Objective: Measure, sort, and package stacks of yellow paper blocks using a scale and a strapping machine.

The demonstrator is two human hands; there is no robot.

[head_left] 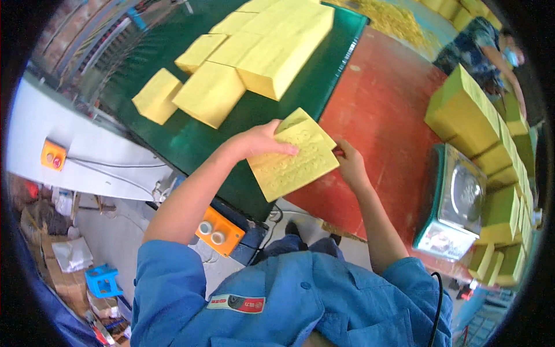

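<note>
Cluttered workshop, with a red table (381, 127) butting against a green belt (173, 137). Yellow blocks (254, 49) crowd the belt's far half, seemingly yet to be handled; yellow stacks (465, 124) line the table's right side beside a weighing scale (457, 202), apparently done. Over the seam between belt and table is an embossed yellow pad (295, 170), seemingly midway through the work. Fingers of the left hand (257, 141) are closed on it, thumb on top; those of the right hand (351, 166) curl at its edge around a small red thing (338, 153), too hidden to identify.

Yellow patterned block (293, 170), red tabletop (384, 118)
</note>
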